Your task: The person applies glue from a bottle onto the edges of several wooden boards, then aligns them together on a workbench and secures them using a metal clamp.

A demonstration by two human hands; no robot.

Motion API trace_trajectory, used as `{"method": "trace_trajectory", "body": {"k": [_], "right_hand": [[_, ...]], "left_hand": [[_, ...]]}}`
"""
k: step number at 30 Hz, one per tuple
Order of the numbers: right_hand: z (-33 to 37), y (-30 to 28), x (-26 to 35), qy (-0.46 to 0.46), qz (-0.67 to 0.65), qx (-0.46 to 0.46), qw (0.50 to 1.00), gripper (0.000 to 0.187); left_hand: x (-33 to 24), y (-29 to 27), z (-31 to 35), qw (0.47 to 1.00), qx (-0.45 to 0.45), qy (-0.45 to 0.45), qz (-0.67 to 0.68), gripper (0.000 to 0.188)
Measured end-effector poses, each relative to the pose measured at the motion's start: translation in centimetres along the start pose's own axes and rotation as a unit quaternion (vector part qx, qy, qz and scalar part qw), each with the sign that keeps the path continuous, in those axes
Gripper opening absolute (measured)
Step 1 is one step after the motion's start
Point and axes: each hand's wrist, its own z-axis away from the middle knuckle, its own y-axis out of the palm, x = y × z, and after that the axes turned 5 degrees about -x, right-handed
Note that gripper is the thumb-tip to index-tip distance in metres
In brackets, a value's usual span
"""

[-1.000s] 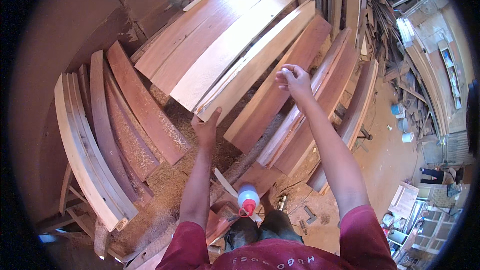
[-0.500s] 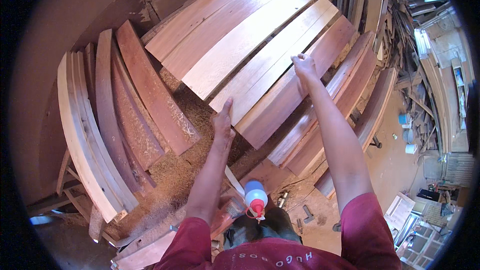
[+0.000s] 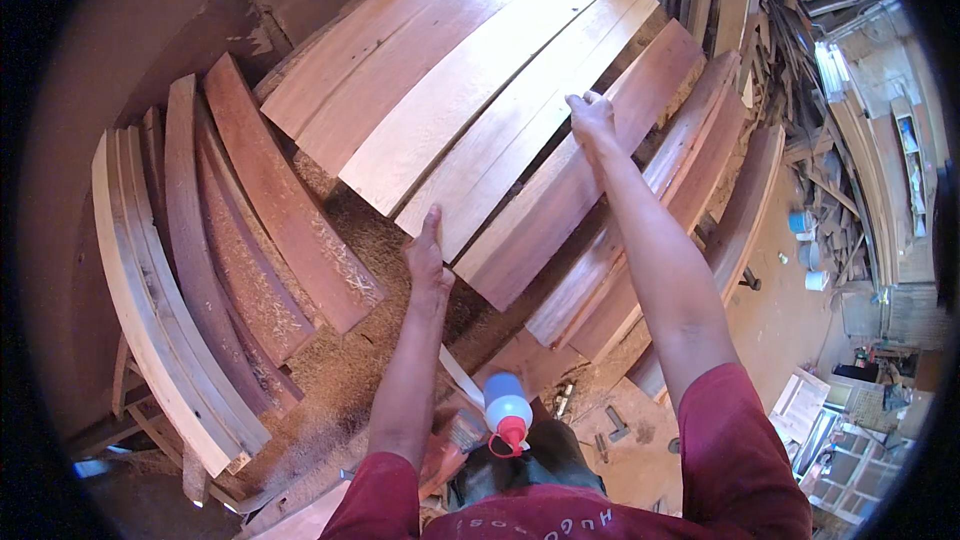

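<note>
A pale wooden plank (image 3: 530,120) lies among other boards laid side by side. At its near end, my left hand (image 3: 430,255) grips it, thumb on top and the other fingers mostly hidden below. Farther up, my right hand (image 3: 592,120) is closed at the plank's right edge, fingers bent over it. To the left sits another pale plank (image 3: 450,90), with a narrow gap between the two. On the right, a reddish plank (image 3: 590,185) lies across a wider dark gap, under my right wrist.
A white bottle with a red cap (image 3: 508,410) is close to my body. Reddish boards strewn with shavings (image 3: 285,200) lean at the left. More planks (image 3: 690,155) lie to the right, and scrap wood (image 3: 790,70) is piled behind. Tools (image 3: 617,424) rest on the floor.
The held pale plank has shifted left against its neighbour, narrowing that gap and widening the one on its right. Both hands have moved with it. The whole view has shifted slightly.
</note>
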Motion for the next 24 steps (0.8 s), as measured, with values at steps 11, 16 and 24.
{"method": "trace_trajectory", "body": {"k": [11,16,24], "right_hand": [[-1.9,0.2,-2.2,-0.016,-0.054,0.025,0.998,0.065],[-1.9,0.3,-1.9,-0.022,-0.067,0.035,0.997,0.067],[-1.2,-0.7,-1.3,-0.034,-0.071,0.050,0.996,0.068]], "left_hand": [[-1.5,0.8,0.4,0.999,-0.020,-0.014,-0.034,0.045],[-1.5,0.3,-0.2,0.999,-0.017,-0.003,-0.050,0.042],[-1.0,0.1,-0.6,0.999,0.004,-0.039,-0.003,0.036]]}}
